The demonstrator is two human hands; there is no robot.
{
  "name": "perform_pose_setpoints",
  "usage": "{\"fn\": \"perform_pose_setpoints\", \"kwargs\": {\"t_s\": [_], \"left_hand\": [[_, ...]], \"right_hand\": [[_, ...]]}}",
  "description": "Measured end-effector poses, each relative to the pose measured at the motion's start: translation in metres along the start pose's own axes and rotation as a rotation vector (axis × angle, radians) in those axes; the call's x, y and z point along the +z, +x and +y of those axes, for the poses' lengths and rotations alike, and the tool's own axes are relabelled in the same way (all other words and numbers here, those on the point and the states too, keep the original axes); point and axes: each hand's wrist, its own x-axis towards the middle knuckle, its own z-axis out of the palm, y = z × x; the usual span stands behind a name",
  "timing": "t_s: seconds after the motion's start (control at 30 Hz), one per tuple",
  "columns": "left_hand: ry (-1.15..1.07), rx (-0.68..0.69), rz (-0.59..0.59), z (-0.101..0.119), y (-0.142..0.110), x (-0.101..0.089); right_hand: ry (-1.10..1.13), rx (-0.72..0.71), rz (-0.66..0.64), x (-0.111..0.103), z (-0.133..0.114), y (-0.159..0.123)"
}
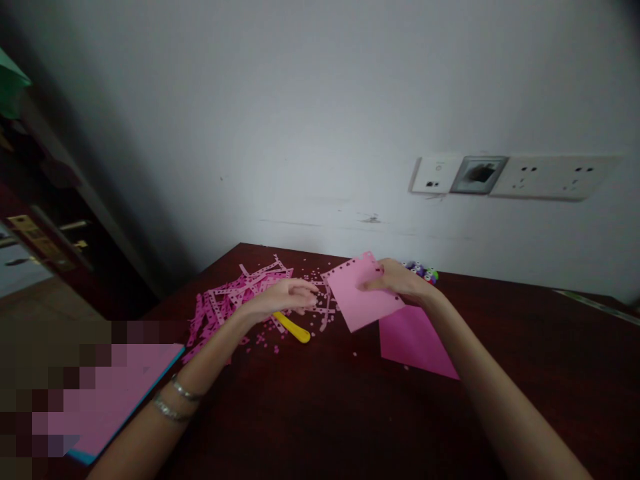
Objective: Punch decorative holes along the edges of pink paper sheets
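My right hand (pixel 397 279) pinches a light pink sheet of paper (pixel 355 300) by its right side, tilted above the table. Small punched holes run along its far edge, with a few at the right. Left of the sheet and apart from it, my left hand (pixel 295 295) is loosely curved with fingers apart, and I see nothing in it. Just below that hand lies a yellow handle (pixel 295 329); its other end is hidden. A darker pink sheet (pixel 413 340) lies flat under my right forearm.
Pink perforated paper strips (pixel 215 307) are heaped at the left, with tiny punched bits around them. A pink sheet with a blue edge (pixel 145 370) sits at the table's left side. Small colourful eyed toys (pixel 423 270) stand near the wall, below the sockets (pixel 545 177).
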Motion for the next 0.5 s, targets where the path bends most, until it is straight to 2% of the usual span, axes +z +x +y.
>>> {"fn": "perform_pose_setpoints", "kwargs": {"t_s": [0.07, 0.13, 0.23, 0.3, 0.5], "left_hand": [[0.032, 0.133, 0.163, 0.003, 0.002, 0.008], [0.057, 0.212, 0.251, 0.006, 0.004, 0.020], [0.072, 0.222, 0.251, 0.007, 0.005, 0.037], [0.085, 0.205, 0.246, 0.006, 0.005, 0.044], [0.062, 0.200, 0.242, 0.008, 0.002, 0.044]], "right_hand": [[-0.123, -0.033, -0.154, 0.002, -0.007, -0.005], [-0.241, -0.096, -0.266, 0.007, -0.014, -0.009], [-0.339, -0.193, -0.356, 0.020, -0.023, -0.012], [-0.385, -0.229, -0.359, 0.029, -0.029, -0.014], [-0.381, -0.288, -0.343, 0.040, -0.033, -0.018]]}}
